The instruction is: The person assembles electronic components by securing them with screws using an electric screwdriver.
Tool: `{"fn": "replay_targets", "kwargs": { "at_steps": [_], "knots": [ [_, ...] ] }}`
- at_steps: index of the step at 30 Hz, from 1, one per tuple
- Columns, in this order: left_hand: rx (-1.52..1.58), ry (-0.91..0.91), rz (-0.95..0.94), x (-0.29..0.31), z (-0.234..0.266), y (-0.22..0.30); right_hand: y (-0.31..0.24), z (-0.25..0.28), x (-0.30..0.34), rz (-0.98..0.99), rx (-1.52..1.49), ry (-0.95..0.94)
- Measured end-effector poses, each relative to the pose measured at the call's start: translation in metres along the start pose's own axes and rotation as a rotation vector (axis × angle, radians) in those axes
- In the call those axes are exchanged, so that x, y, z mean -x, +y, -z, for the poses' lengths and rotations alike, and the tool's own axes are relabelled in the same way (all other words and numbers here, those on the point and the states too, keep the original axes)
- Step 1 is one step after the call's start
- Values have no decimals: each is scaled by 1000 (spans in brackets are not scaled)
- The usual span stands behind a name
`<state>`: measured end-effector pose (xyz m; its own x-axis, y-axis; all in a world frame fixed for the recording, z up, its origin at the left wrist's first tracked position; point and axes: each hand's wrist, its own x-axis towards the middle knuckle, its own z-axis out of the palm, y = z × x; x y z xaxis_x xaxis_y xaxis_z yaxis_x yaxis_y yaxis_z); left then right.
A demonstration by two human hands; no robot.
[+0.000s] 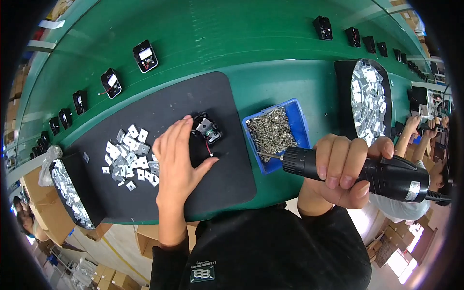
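Note:
My right hand [345, 166] is wrapped round a black electric screwdriver [391, 176], which lies level and points left. Its bit reaches over the near left corner of a blue bin [302, 128] full of small silvery screws [271, 130]. My left hand [178, 157] rests on the black mat [222, 181], thumb and fingers apart. Its fingertips are at the left edge of a small black housing [208, 129] with a green circuit board, a metal plate and a red wire with a white plug. Left of that hand lies a loose pile of square metal plates [128, 157], each with a hole.
A black bin of metal plates [369, 99] stands at the right, another [70, 193] at the far left. More black housings stand in a row along the green surface, at left [111, 83] and right [323, 28]. A co-worker's hands [420, 125] show at far right.

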<state>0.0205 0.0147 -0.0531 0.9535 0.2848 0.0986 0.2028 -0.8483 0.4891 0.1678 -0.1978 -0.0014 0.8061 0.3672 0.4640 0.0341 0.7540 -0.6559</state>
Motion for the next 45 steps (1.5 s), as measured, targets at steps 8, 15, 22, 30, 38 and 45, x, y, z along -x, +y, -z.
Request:
{"fn": "replay_targets", "kwargs": {
  "at_steps": [8,15,22,30,38,45],
  "knots": [
    [99,118,127,-11,-25,3,12,-22,-5,-74,69,-42],
    [349,159,-112,-8,-3,17,25,-35,3,-15,-1,3],
    [407,135,-199,-7,-8,25,29,-36,0,22,-34,-53],
    [367,125,-212,-7,-6,31,32,-33,4,29,-22,-55],
    [350,107,-234,-8,-2,38,29,-28,4,32,-26,-108],
    [295,84,-246,-5,1,33,35,-30,4,-3,8,-186]
  ]
}}
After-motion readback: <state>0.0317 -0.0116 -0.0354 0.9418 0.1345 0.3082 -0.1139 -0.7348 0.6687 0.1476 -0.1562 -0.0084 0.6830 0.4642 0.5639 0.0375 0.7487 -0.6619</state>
